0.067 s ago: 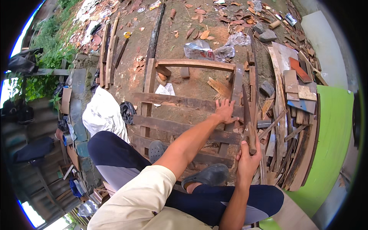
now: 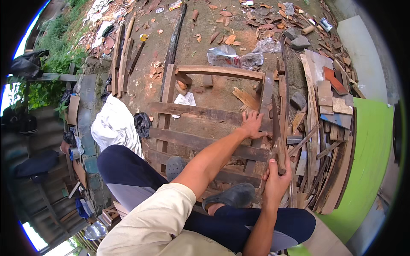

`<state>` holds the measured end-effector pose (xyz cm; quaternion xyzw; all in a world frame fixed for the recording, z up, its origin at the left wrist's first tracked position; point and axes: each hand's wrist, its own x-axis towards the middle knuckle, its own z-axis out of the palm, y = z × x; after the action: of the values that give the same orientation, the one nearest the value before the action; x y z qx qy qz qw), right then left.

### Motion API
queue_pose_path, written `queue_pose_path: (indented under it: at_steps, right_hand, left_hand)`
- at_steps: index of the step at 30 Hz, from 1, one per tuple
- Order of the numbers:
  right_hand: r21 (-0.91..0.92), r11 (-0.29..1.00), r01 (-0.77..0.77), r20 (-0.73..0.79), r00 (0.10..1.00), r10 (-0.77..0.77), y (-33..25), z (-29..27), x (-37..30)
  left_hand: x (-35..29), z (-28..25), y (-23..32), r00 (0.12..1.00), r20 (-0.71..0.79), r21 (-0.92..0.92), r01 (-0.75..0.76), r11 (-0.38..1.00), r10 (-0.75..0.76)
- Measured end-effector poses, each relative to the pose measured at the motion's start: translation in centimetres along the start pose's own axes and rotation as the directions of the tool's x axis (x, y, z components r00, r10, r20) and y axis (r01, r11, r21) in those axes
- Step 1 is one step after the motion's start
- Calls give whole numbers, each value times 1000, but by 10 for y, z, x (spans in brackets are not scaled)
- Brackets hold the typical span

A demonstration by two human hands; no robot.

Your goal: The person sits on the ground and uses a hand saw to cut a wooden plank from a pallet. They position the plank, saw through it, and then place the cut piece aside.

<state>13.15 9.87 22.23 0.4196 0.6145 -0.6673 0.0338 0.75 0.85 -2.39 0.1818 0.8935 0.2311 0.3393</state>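
In front of my legs lies a wooden frame with several dark cross slats [image 2: 194, 112], pallet-like, on the ground. My left hand [image 2: 252, 126] presses on a slat near the frame's right rail [image 2: 266, 91], fingers spread. My right hand [image 2: 276, 173] is closed around the wooden handle of a handsaw [image 2: 276, 119]. Its dark, narrow blade points away from me, beside the right-hand ends of the slats. Whether the teeth touch wood cannot be made out. My feet, in dark grey clogs [image 2: 232, 194], are at the near slats.
Scrap boards [image 2: 326, 158] are heaped on the right, beside a green panel [image 2: 371, 149]. A white cloth sack [image 2: 114, 123] and a black plastic bag [image 2: 142, 123] sit at the left. Clear plastic [image 2: 223, 56], leaves and stones litter the dirt beyond the frame.
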Motion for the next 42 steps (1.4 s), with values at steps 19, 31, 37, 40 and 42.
queue_pose_path:
  at_steps: [19,31,37,40,42]
  right_hand:
    - [217,967,131,69,986,-149,-15,112,-54]
    - [-764,418,491,-90,561,-823,59,65,167]
    - [-854,498,153,-175,816,-552,103,28,184]
    - [-885,462,51,-179,880,-440,111,25,182]
    - [-887,456,70,-160,881,-446,121,18,187]
  left_hand:
    - [-178,-139,-331,411,-443,-399,706,586,-797]
    - [-195,-108,-406,690,-258,-835,193,515,-676]
    - [-213,-105,-418,641,-97,-902,267,340,-761]
    - [-217,-112,-410,671,-77,-904,265,335,-738]
    - [-219,-115,-409,686,-84,-901,258,350,-723]
